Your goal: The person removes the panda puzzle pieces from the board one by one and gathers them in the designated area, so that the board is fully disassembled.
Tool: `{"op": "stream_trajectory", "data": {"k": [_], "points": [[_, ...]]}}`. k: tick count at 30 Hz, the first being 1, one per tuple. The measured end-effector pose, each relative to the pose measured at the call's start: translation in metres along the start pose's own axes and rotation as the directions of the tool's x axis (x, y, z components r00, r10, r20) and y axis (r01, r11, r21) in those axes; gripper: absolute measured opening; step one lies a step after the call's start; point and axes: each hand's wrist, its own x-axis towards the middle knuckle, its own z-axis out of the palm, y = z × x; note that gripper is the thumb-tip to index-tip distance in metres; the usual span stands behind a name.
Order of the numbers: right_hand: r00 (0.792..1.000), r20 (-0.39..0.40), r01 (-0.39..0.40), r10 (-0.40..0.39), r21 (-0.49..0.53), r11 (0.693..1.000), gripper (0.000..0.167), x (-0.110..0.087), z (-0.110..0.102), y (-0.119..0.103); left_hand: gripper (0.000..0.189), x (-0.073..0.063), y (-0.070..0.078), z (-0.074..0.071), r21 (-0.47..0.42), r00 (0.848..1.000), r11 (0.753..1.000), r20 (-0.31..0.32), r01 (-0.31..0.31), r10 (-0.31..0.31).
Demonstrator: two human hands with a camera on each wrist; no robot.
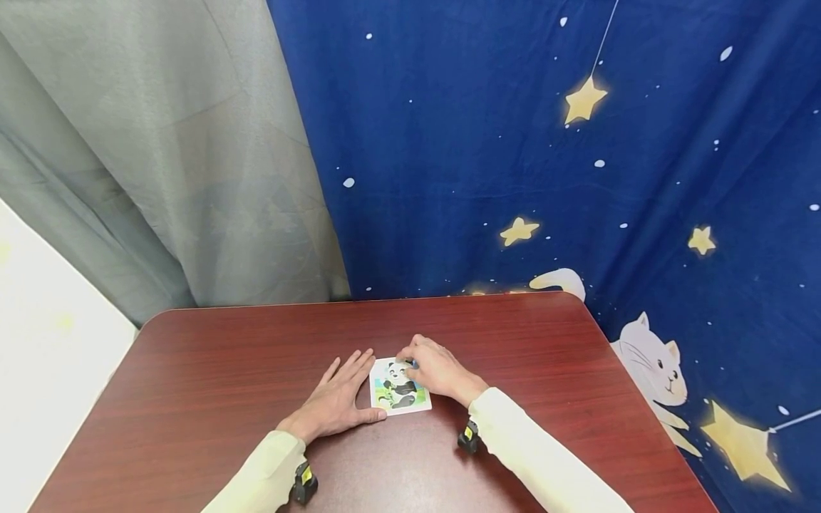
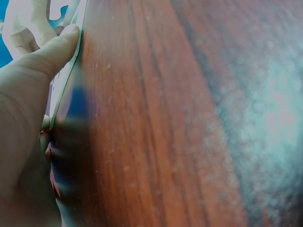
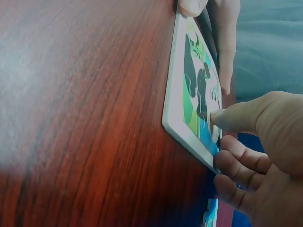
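Note:
A flat panda puzzle (image 1: 399,395) with a white frame lies on the table. My left hand (image 1: 336,400) rests at its left side, fingers straight and spread, the thumb on the lower left corner. At the upper right corner my right hand (image 1: 439,367) bends over the puzzle. The right wrist view shows the right thumb (image 3: 232,117) on the panda picture (image 3: 201,85), while the other fingers curl at the frame's edge. A small blue and green piece (image 3: 211,213) shows partly below those fingers; in the head view the hand hides it.
The reddish-brown wooden table (image 1: 244,356) has rounded far corners. Behind it hang a grey curtain (image 1: 192,142) and a blue curtain (image 1: 449,142) with stars and a cat. Black wrist cameras are strapped at both cuffs.

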Motion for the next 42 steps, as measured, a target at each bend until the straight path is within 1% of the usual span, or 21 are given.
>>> {"op": "stream_trajectory", "data": {"k": [8,12,19,26,29,36,42], "points": [[1.0,0.014,0.027,-0.027,-0.005,1.0,0.031,0.003,0.004,-0.003,0.11,0.0,0.001,-0.001,0.004,1.0,1.0,0.002,-0.006,0.006],[0.999,0.02,0.036,-0.035,-0.024,0.999,0.031,0.003,0.005,-0.004,0.11,0.001,0.001,0.0,0.004,1.0,1.0,0.002,-0.009,0.009],[0.997,0.031,0.073,-0.071,-0.057,0.996,0.033,0.005,0.003,-0.008,0.11,0.0,0.0,0.001,0.001,1.0,1.0,-0.005,-0.013,0.013],[0.997,0.046,0.07,-0.066,-0.079,0.994,0.034,0.007,0.001,-0.012,0.11,0.0,-0.001,0.001,-0.003,1.0,1.0,-0.01,-0.012,0.012],[0.997,0.044,0.067,-0.064,-0.071,0.995,0.032,0.007,0.002,-0.012,0.111,0.001,-0.001,0.001,-0.002,1.0,1.0,-0.005,-0.012,0.012],[0.998,0.02,0.055,-0.055,-0.01,0.998,0.029,0.006,0.003,-0.013,0.111,0.001,0.001,-0.001,0.004,1.0,1.0,-0.005,-0.007,0.007],[0.999,0.011,0.042,-0.042,0.004,0.999,0.029,0.004,0.004,-0.013,0.11,0.001,0.001,-0.001,0.002,1.0,1.0,-0.001,-0.006,0.006]]}}
